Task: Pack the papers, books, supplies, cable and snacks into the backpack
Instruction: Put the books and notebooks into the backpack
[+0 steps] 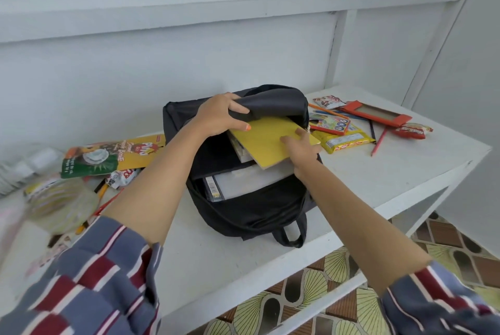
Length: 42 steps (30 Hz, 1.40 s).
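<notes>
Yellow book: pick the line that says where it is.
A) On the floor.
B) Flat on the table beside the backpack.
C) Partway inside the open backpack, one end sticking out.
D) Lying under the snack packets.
C: the yellow book juts from the mouth of the backpack, held by the right hand, while the left hand grips the flap and lifts it.

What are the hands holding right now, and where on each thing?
Left hand grips the backpack by its upper flap edge; right hand holds the yellow book by its right edge.
</notes>
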{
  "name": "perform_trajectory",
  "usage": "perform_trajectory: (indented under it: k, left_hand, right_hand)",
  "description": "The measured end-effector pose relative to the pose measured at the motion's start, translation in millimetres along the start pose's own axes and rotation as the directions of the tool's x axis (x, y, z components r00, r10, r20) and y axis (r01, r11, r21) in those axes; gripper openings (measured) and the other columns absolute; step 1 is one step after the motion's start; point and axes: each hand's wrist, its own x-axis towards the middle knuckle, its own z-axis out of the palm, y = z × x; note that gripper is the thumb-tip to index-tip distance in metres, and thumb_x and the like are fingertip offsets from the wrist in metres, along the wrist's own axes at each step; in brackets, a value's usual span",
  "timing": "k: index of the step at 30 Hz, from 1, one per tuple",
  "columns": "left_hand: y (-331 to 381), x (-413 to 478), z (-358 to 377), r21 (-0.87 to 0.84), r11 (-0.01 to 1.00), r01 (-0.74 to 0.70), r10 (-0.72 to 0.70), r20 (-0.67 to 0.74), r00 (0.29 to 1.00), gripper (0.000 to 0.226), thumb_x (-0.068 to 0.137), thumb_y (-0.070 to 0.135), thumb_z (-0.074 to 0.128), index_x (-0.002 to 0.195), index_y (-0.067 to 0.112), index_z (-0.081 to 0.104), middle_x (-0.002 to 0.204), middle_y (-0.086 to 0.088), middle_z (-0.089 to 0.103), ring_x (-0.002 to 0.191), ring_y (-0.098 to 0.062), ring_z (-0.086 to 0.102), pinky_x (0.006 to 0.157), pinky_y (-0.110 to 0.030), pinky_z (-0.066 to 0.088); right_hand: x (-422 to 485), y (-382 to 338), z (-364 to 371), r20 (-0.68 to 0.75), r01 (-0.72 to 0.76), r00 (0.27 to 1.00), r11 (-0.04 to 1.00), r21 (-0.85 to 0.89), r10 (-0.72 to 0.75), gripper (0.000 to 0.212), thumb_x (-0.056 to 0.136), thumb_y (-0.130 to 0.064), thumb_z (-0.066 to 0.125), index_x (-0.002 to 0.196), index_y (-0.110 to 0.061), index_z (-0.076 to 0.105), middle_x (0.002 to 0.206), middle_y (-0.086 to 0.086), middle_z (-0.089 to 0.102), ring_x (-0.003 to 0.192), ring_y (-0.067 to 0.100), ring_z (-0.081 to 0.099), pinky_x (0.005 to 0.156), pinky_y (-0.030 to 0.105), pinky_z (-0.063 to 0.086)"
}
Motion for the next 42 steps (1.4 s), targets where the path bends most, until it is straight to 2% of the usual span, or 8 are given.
perform_trajectory:
  k: [4, 8, 11, 14, 18, 27, 34, 42]
  left_hand:
    - [-1.0, 1.5, -1.6, -0.007, 1.0, 0.003, -0.003, 0.007, 1.0, 0.044, 0.071, 0.024, 0.079, 0.113, 0.015, 0.068, 0.135, 0.004, 0.049, 0.122, -0.017, 0.046, 0.103, -0.032, 0.033]
    - [-0.6, 2.3, -2.0, -0.009, 1.0, 0.014, -0.014, 0.006, 1.0, 0.043, 0.072, 0.025, 0.079, 0.112, 0.016, 0.068, 0.136, 0.004, 0.049, 0.122, -0.017, 0.045, 0.103, -0.033, 0.033]
    - [-1.2, 2.5, -3.1, -0.024, 0.999, 0.04, -0.039, 0.014, 0.999, 0.042, 0.07, 0.026, 0.08, 0.11, 0.018, 0.069, 0.137, 0.004, 0.048, 0.124, -0.017, 0.044, 0.106, -0.035, 0.032]
    - [-2.0, 3.4, -3.2, -0.064, 0.996, 0.069, -0.067, 0.023, 0.997, 0.041, 0.069, 0.025, 0.081, 0.108, 0.019, 0.07, 0.136, 0.004, 0.048, 0.123, -0.017, 0.045, 0.107, -0.036, 0.031]
    - [-1.4, 3.0, -3.5, -0.088, 0.992, 0.09, -0.088, 0.033, 0.996, 0.04, 0.069, 0.022, 0.081, 0.107, 0.018, 0.07, 0.135, 0.005, 0.048, 0.123, -0.016, 0.044, 0.105, -0.031, 0.03]
    - [2.2, 0.9, -5.4, -0.099, 0.99, 0.103, -0.098, 0.056, 0.994, 0.039, 0.071, 0.02, 0.08, 0.108, 0.016, 0.07, 0.132, 0.005, 0.049, 0.121, -0.015, 0.045, 0.1, -0.026, 0.029]
    - [0.8, 2.1, -7.0, -0.109, 0.988, 0.112, -0.105, 0.069, 0.992, 0.038, 0.071, 0.02, 0.079, 0.108, 0.016, 0.07, 0.134, 0.004, 0.049, 0.121, -0.015, 0.044, 0.099, -0.025, 0.028]
    - [-0.2, 1.5, -5.7, -0.112, 0.987, 0.117, -0.109, 0.074, 0.991, 0.037, 0.07, 0.021, 0.08, 0.106, 0.018, 0.071, 0.133, 0.004, 0.05, 0.122, -0.016, 0.044, 0.108, -0.034, 0.03]
  right_hand:
    - [9.4, -1.1, -32.4, 0.25, 0.171, 0.966, 0.878, -0.448, -0.061, 0.073, 0.093, -0.046, 0.045, 0.149, -0.029, 0.003, 0.154, 0.014, 0.012, 0.135, 0.036, 0.03, 0.103, 0.041, 0.033]
    - [15.6, -11.0, -58.6, 0.373, 0.436, 0.9, 0.472, -0.766, -0.225, 0.074, 0.083, -0.05, 0.061, 0.144, -0.031, 0.024, 0.144, 0.011, 0.037, 0.131, 0.032, 0.035, 0.103, 0.043, 0.033]
    - [15.8, -8.1, -55.7, 0.533, 0.657, 0.744, 0.291, -0.696, -0.404, 0.052, 0.081, -0.047, 0.065, 0.13, -0.043, 0.047, 0.143, 0.005, 0.032, 0.134, 0.028, 0.026, 0.108, 0.045, 0.02]
    - [23.2, 3.4, -50.2, 0.627, 0.778, 0.628, 0.355, -0.518, -0.461, 0.045, 0.081, -0.036, 0.068, 0.124, -0.039, 0.056, 0.15, -0.001, 0.029, 0.139, 0.022, 0.021, 0.112, 0.041, 0.014]
    - [34.6, 9.8, -47.4, 0.623, 0.8, 0.6, 0.373, -0.47, -0.503, 0.046, 0.081, -0.038, 0.067, 0.126, -0.038, 0.055, 0.15, 0.0, 0.034, 0.14, 0.02, 0.025, 0.113, 0.04, 0.017]
    - [49.1, -2.0, -25.8, 0.588, 0.769, 0.634, 0.334, -0.545, -0.502, 0.044, 0.087, -0.043, 0.058, 0.131, -0.04, 0.049, 0.153, -0.001, 0.029, 0.141, 0.017, 0.021, 0.116, 0.042, 0.005]
    - [49.0, -1.0, -24.0, 0.557, 0.785, 0.614, 0.365, -0.5, -0.559, 0.036, 0.087, -0.037, 0.061, 0.123, -0.034, 0.059, 0.148, 0.001, 0.037, 0.137, 0.022, 0.03, 0.111, 0.037, 0.023]
    - [53.4, -5.7, -15.5, 0.547, 0.786, 0.615, 0.388, -0.481, -0.568, 0.037, 0.086, -0.036, 0.063, 0.122, -0.029, 0.061, 0.145, 0.004, 0.042, 0.135, 0.021, 0.033, 0.109, 0.033, 0.023]
